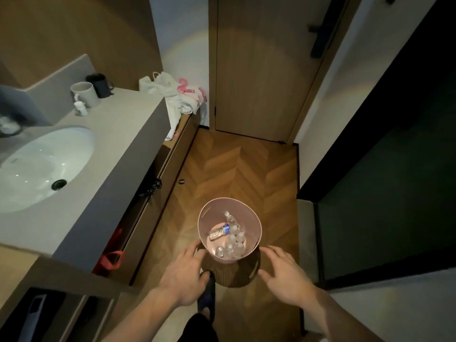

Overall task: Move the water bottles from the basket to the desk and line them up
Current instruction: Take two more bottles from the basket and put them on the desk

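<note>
Both my hands, left (183,275) and right (286,274), hover open flanking the basket (251,228); its small water bottles (233,245) look light and slippery, best pinched mid-body.

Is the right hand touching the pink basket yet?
Apart. The head view shows dark floor between the right hand and the pink basket.

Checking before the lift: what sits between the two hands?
In the head view, the pink basket with the water bottles sits between the left hand and the right hand, on a dark ribbed stand.
</note>
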Demonstrator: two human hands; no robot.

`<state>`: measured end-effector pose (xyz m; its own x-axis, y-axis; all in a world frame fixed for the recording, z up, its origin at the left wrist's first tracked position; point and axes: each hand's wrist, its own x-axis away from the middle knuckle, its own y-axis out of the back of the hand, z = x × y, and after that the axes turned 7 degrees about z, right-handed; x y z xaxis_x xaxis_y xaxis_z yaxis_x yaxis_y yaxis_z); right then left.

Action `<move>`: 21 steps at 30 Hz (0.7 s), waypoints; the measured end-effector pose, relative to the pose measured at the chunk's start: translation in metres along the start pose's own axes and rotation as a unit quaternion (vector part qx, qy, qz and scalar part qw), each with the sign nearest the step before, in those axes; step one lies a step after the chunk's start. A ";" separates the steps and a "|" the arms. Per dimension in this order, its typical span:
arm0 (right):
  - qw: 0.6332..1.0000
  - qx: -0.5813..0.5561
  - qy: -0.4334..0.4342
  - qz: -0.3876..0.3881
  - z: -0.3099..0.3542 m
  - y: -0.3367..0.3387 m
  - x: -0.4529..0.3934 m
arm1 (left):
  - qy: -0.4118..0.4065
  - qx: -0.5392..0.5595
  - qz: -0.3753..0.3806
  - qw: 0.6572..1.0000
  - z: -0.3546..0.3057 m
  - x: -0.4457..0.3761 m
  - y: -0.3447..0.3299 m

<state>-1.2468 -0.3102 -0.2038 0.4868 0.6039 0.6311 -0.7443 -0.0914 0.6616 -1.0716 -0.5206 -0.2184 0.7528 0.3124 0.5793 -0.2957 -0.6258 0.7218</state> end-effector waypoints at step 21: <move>0.971 0.007 -0.116 0.208 -0.115 -0.114 -0.435 | 0.043 -0.074 0.178 0.980 0.091 -0.429 -0.115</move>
<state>-1.4263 -0.4713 -0.5998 0.2365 0.3174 0.9183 -0.8929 -0.3016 0.3343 -1.3067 -0.6475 -0.5847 0.5354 0.1559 0.8301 -0.6183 -0.5971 0.5110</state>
